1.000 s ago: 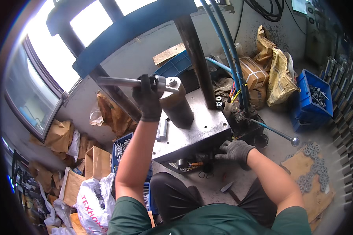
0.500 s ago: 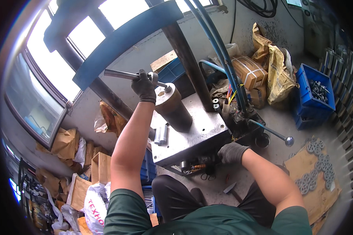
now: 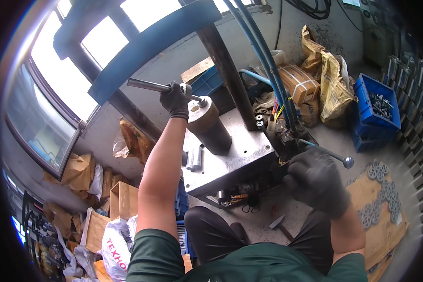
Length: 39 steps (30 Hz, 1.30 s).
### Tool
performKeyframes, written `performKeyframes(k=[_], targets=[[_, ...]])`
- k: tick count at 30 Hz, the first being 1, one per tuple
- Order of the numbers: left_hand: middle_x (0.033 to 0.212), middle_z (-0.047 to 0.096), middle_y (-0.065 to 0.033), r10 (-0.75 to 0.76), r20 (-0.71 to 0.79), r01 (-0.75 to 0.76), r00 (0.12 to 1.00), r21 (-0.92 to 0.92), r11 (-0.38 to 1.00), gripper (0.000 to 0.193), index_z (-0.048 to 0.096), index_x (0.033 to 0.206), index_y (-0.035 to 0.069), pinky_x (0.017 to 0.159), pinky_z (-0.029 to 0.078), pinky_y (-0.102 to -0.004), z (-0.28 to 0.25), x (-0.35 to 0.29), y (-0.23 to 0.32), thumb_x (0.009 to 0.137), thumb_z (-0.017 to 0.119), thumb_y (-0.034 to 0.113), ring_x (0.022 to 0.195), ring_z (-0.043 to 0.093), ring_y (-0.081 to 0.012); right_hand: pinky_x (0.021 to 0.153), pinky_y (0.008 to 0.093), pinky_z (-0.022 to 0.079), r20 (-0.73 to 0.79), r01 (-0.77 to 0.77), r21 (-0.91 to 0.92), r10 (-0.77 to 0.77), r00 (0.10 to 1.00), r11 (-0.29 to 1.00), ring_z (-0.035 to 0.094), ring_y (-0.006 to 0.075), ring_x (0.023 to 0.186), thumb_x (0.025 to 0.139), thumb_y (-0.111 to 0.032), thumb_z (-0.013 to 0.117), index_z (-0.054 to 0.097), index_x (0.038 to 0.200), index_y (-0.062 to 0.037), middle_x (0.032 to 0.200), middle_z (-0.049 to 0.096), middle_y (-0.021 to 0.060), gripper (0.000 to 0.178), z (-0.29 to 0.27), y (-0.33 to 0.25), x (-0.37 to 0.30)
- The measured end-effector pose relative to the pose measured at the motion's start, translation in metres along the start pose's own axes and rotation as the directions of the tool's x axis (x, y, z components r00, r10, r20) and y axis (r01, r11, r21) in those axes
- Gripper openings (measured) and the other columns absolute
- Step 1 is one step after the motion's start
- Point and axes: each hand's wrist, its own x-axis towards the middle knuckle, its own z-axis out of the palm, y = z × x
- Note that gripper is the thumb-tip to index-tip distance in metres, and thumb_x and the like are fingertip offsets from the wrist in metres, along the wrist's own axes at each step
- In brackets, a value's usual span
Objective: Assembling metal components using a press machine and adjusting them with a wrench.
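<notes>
My left hand, in a dark glove, is wrapped round a long metal shaft. A ring-shaped collar sits on the shaft beside my fingers, and the shaft's thinner end reaches the top of a thick steel cylinder. That cylinder stands on the metal bed of a blue-framed press. Two short grey cylindrical pieces lie on the bed near its left edge. My right hand, gloved too, hangs in the air right of the bed, just below a lever with a ball knob. Motion smears its fingers.
Dark press columns flank the cylinder. A blue crate of metal parts stands at right, near grey wheel-shaped parts on cardboard. A hammer lies on the floor by my legs. Boxes and bags crowd the left.
My right hand has moved right and upward, from beside the bed's front to near the lever. My left hand keeps its hold on the shaft, with a slight shift to the right.
</notes>
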Motion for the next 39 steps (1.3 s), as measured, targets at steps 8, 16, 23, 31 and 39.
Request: performKeyframes(k=[8, 16, 23, 31, 39], targets=[[0.072, 0.07, -0.007, 0.011, 0.01, -0.011, 1.0, 0.078, 0.997, 0.017, 0.068, 0.08, 0.002, 0.06, 0.054, -0.0334, 0.0, 0.003, 0.0, 0.091, 0.073, 0.013, 0.062, 0.067, -0.0171, 0.082, 0.0493, 0.052, 0.049, -0.248, -0.437, 0.298, 0.953, 0.865, 0.064, 0.0368, 0.092, 0.082, -0.015, 0.077, 0.068, 0.088, -0.0059, 0.089, 0.066, 0.014, 0.014, -0.028, 0.059, -0.011], [0.07, 0.069, -0.0063, 0.063, 0.054, -0.066, 0.997, 0.053, 0.996, 0.018, 0.066, 0.078, 0.003, 0.06, 0.054, -0.0333, -0.012, -0.001, 0.011, 0.092, 0.074, 0.012, 0.06, 0.066, -0.0169, 0.093, 0.045, 0.056, -0.193, -0.213, -0.438, 0.139, 0.971, 0.873, 0.069, 0.0354, 0.107, 0.092, -0.041, 0.077, 0.07, 0.117, -0.0057, 0.112, 0.068, 0.017, 0.044, -0.011, 0.12, 0.101], [0.066, 0.065, -0.0066, 0.006, 0.161, 0.004, 0.987, -0.063, 0.998, 0.023, 0.06, 0.076, 0.003, 0.048, 0.055, -0.0339, 0.0, -0.022, 0.041, 0.095, 0.072, 0.01, 0.055, 0.063, -0.0173, 0.1, 0.0453, 0.057, -0.247, -0.363, -0.598, 0.266, 0.932, 0.715, 0.068, 0.0375, 0.12, 0.093, -0.065, 0.068, 0.056, 0.149, -0.0108, 0.14, 0.063, 0.0205, 0.078, 0.011, 0.169, 0.156], [0.066, 0.068, -0.0076, -0.037, 0.238, 0.027, 0.97, 0.048, 0.998, 0.022, 0.068, 0.076, 0.001, 0.056, 0.052, -0.0342, -0.001, -0.012, 0.043, 0.094, 0.07, 0.014, 0.056, 0.064, -0.0171, 0.102, 0.0441, 0.054, -0.094, -0.47, -0.533, 0.503, 0.859, 0.704, 0.071, 0.0344, 0.114, 0.094, -0.025, 0.067, 0.074, 0.124, -0.0084, 0.117, 0.075, 0.0204, 0.035, 0.002, 0.17, 0.162], [0.073, 0.067, -0.0098, -0.188, 0.309, 0.186, 0.932, 0.036, 0.982, 0.016, 0.063, 0.089, 0.0, 0.049, 0.059, -0.0349, 0.01, 0.015, 0.035, 0.094, 0.072, 0.013, 0.057, 0.067, -0.0209, 0.102, 0.0448, 0.052, -0.064, -0.424, -0.569, 0.476, 0.877, 0.704, 0.072, 0.0338, 0.107, 0.095, -0.026, 0.063, 0.077, 0.11, -0.0094, 0.105, 0.077, 0.0181, 0.027, 0.006, 0.17, 0.163]])
